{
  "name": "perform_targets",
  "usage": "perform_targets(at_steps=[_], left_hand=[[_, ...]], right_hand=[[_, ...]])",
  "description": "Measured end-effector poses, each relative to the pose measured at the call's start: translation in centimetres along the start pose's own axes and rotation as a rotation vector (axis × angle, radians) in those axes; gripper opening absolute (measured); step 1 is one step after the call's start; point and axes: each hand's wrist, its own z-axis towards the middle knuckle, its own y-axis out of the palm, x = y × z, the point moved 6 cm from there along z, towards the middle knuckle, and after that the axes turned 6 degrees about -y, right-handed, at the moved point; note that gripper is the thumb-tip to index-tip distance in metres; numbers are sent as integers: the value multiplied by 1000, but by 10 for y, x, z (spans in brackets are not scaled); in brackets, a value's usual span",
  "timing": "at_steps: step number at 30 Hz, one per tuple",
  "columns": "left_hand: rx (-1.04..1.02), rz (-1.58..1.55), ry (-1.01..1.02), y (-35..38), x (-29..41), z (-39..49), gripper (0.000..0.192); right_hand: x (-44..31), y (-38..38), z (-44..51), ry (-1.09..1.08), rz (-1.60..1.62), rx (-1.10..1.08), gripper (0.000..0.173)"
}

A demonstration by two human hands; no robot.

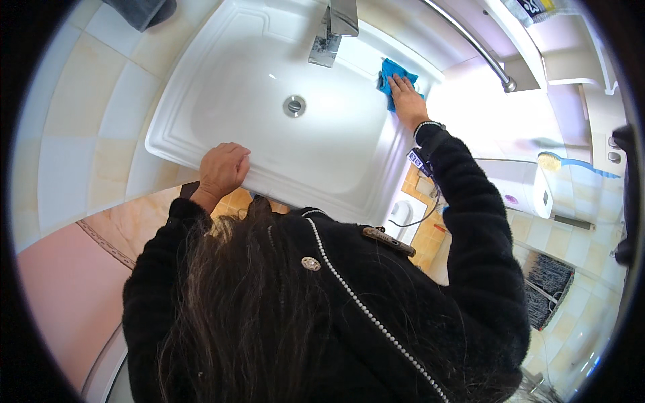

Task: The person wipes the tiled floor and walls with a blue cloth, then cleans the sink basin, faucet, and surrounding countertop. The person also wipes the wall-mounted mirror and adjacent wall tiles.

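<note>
A white ceramic washbasin (237, 121) lies before me, with a round metal drain (294, 106) in its floor. My right hand (409, 103) presses a folded blue cloth (390, 75) against the ledge at the basin's back right corner, fingers stretched over it. Part of the cloth is hidden beneath the palm. On the front left rim rests my left hand (222, 169), its fingers curled in and nothing visible inside. A chrome faucet (330, 38) rises at the back of the basin, to the left of the cloth.
A chrome rail (473, 43) and a white shelf (569, 65) flank the right wall. Farther right hangs a blue-handled brush (574, 162), above a dark woven basket (546, 289). A dark grey cloth item (138, 12) sits at upper left. A corded device (419, 162) hangs by my right wrist.
</note>
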Motion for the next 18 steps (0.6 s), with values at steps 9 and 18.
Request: perform_targets(at_steps=[9,18], left_hand=[[-30,-5,-4,-4,-9,6,13],[57,-12,59,-10,-22,31,11]], right_hand=[[-36,-73,90,-159,260,361,39],[-58,-25,153,-199,124,71,39]])
